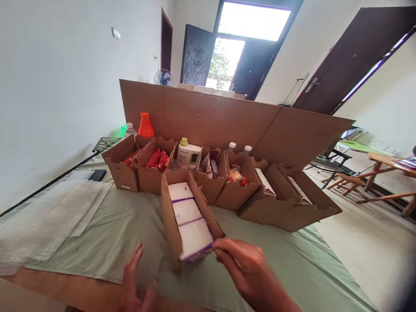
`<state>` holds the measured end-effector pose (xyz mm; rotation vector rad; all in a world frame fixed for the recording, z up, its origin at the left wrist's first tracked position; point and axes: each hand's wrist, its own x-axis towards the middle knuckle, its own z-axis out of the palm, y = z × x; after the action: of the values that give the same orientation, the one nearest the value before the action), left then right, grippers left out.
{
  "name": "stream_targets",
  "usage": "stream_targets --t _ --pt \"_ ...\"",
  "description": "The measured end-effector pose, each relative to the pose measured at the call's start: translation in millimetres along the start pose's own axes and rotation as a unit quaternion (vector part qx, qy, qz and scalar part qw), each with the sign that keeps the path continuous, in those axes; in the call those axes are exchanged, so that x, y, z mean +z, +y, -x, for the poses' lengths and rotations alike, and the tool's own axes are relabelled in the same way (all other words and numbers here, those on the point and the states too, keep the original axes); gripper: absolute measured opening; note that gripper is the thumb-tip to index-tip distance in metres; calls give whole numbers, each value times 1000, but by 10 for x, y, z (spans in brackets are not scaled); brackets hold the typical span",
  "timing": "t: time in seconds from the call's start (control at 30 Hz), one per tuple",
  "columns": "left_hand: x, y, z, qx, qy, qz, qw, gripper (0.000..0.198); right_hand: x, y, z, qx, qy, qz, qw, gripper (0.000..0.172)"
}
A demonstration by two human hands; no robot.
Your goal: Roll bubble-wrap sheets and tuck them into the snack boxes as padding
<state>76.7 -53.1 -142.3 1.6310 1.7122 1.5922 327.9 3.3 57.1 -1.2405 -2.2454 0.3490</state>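
A long cardboard bin (169, 216) stands out in front of the row, angled toward me. Inside it lie white packs with purple edges (190, 210), lined up one behind another. My right hand (243, 262) pinches the bin's near right corner between thumb and fingers. Below and left of the bin, my left hand (134, 281) is apart from it, fingers spread and somewhat blurred, holding nothing. Just behind the bin's far end is a white jug with a yellow-green cap (188, 154).
Cardboard bins with red packets (157, 159), wrapped snacks (238, 174) and white boxes (265, 182) form a row. A tall cardboard panel (221, 115) stands behind. Bubble wrap (52, 212) and a dark phone (97, 175) lie left on the green cloth (110, 234). An orange bottle (146, 126) stands behind the bins.
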Motion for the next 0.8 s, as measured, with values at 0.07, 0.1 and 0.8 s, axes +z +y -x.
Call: stream_targets --t 0.07,0.1,0.8 --pt "-105 124 -98 -53 -34 20 998 66 -238 155 288 41 49 -15 998 17" --pt "-139 185 -149 -77 -52 34 995 68 -337 245 418 72 88 -13 993 17" --pt "857 537 -1126 -13 -215 104 971 88 707 1377 527 272 182 -90 940 59"
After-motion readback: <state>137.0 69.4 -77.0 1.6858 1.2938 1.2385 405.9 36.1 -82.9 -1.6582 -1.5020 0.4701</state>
